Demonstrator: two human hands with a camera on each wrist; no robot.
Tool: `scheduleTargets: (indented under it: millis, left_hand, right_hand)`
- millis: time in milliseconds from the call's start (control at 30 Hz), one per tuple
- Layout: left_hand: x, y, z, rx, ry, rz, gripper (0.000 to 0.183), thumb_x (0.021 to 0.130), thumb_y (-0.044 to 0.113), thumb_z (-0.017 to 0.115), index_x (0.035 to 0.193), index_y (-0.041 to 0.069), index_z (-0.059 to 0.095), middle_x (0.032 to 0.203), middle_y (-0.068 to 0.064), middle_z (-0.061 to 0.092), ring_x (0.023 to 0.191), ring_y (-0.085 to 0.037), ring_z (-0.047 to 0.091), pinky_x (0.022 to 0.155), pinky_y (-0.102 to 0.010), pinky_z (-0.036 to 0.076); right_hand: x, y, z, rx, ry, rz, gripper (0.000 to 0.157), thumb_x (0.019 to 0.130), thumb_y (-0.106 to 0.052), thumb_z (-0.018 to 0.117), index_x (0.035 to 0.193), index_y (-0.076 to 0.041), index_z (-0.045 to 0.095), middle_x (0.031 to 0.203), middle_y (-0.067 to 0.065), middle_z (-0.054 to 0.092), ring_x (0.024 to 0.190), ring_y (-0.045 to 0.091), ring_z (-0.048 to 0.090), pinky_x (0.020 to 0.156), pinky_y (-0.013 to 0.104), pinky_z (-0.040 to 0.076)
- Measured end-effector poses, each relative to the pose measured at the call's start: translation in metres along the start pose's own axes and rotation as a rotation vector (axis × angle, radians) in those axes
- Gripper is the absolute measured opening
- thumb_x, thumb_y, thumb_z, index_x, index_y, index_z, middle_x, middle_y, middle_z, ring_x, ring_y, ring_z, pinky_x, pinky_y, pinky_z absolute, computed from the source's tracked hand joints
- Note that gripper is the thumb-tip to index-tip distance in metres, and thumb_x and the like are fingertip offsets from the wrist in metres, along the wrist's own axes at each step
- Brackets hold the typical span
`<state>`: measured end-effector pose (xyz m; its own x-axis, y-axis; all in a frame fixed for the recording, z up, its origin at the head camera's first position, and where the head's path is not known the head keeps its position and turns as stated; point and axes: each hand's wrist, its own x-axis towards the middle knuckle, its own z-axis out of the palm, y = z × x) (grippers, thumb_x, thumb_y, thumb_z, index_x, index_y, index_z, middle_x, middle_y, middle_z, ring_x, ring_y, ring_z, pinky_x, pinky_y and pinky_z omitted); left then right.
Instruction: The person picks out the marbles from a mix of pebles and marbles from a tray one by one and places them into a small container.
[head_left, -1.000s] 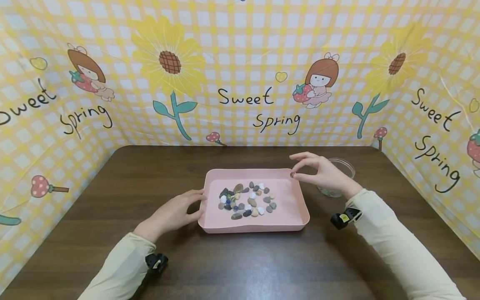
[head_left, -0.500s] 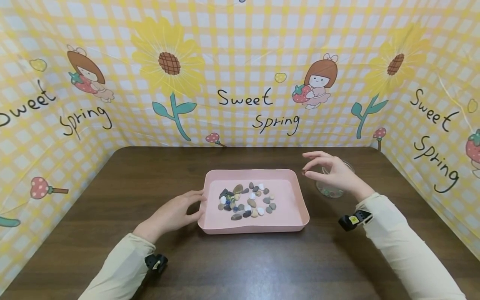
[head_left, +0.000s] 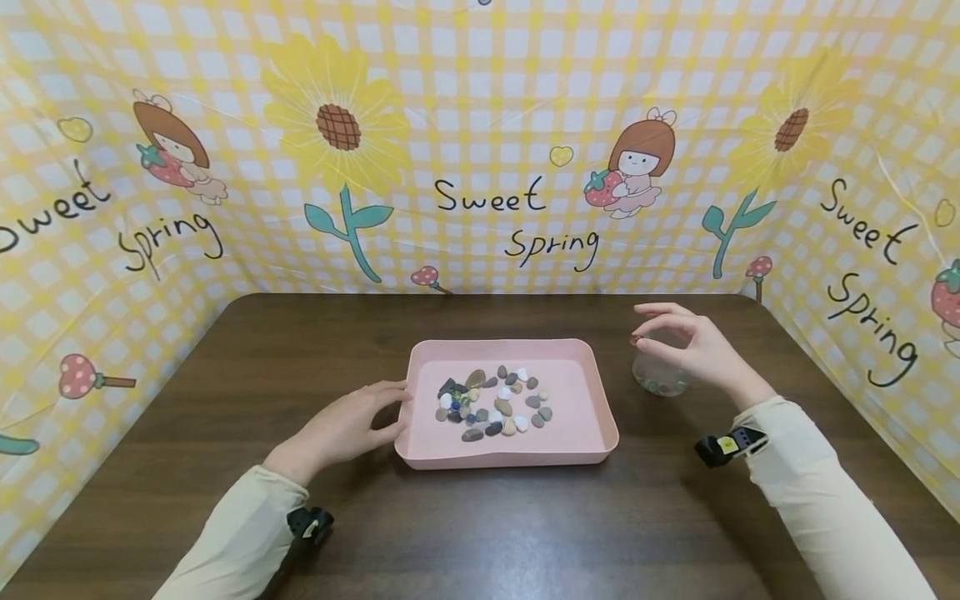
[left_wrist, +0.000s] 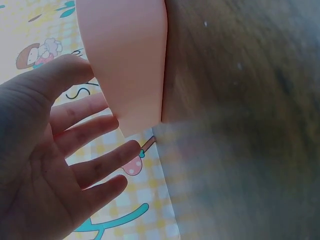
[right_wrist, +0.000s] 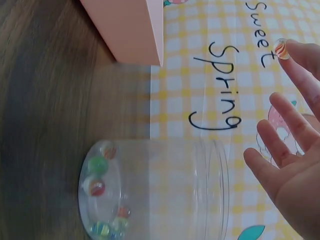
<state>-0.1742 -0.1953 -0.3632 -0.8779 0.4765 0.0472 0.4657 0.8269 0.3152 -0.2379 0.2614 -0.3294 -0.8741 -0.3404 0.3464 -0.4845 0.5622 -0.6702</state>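
Note:
My right hand (head_left: 701,350) pinches a clear glass marble (right_wrist: 281,49) with orange-red streaks between thumb and index fingertip; the other fingers are spread. In the head view it is over the clear plastic jar (head_left: 658,377), hiding much of the jar's rim. Several colourful marbles (right_wrist: 97,165) lie at the jar's bottom. At the left end of the pink tray (head_left: 579,429), my left hand (head_left: 348,425) rests its thumb and fingertips against the wall, fingers apart. Inside the tray lie grey, white and tan pebbles (head_left: 504,407), with a few blue and yellowish marbles (head_left: 456,405) among them.
The brown wooden table (head_left: 480,533) carries the tray in the middle and the jar to its right. A yellow checked cloth (head_left: 480,108) printed with sunflowers and "Sweet Spring" closes off the back and both sides.
My right hand has moved rightward with the marble, from the tray's far right corner to over the jar. My left hand and the tray have stayed in place.

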Motion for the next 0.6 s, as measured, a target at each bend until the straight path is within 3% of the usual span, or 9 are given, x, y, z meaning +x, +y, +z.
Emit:
scheduleTargets:
  millis: [133,167,233,367,600]
  left_hand:
    - [-0.001,0.0,-0.001,0.006,0.006,0.009,0.04,0.089,0.026,0.06,0.123,0.003,0.059,0.132,-0.016,0.055,0.123,-0.034,0.052,0.101,-0.05,0.043]
    - [-0.001,0.0,-0.001,0.007,0.008,0.01,0.04,0.089,0.026,0.06,0.122,0.003,0.059,0.132,-0.016,0.055,0.123,-0.033,0.052,0.101,-0.05,0.043]
    - [-0.001,0.0,-0.002,0.007,0.009,0.006,0.04,0.089,0.026,0.06,0.123,0.004,0.059,0.131,-0.015,0.056,0.122,-0.033,0.052,0.102,-0.05,0.043]
    - [-0.001,-0.001,-0.002,0.007,0.005,-0.006,0.041,0.089,0.026,0.061,0.124,0.005,0.059,0.131,-0.014,0.057,0.123,-0.032,0.052,0.102,-0.05,0.042]
    - [-0.001,-0.002,-0.002,0.002,0.015,0.01,0.041,0.089,0.026,0.061,0.124,0.004,0.059,0.129,-0.014,0.059,0.122,-0.032,0.053,0.101,-0.05,0.043]
  right_hand:
    - [-0.003,0.004,-0.005,0.025,0.031,0.001,0.013,0.086,-0.013,0.066,0.096,-0.007,0.07,0.122,-0.016,0.053,0.113,-0.011,0.045,0.108,0.033,0.037]
    - [-0.004,0.005,-0.006,0.029,0.042,0.002,0.013,0.085,-0.012,0.066,0.096,-0.006,0.069,0.121,-0.02,0.053,0.114,-0.01,0.045,0.11,0.034,0.036]
    - [-0.005,0.008,-0.009,0.04,0.06,-0.008,0.014,0.085,-0.01,0.066,0.097,-0.004,0.069,0.119,-0.023,0.052,0.115,-0.01,0.044,0.111,0.032,0.036]
    - [-0.007,0.015,-0.013,0.061,0.098,-0.023,0.016,0.085,-0.007,0.065,0.098,0.002,0.067,0.117,-0.025,0.052,0.114,-0.012,0.046,0.096,0.001,0.033]
    - [-0.009,0.027,-0.018,0.066,0.182,-0.025,0.017,0.083,-0.003,0.066,0.096,0.009,0.065,0.112,-0.029,0.053,0.105,-0.019,0.048,0.092,-0.001,0.037]
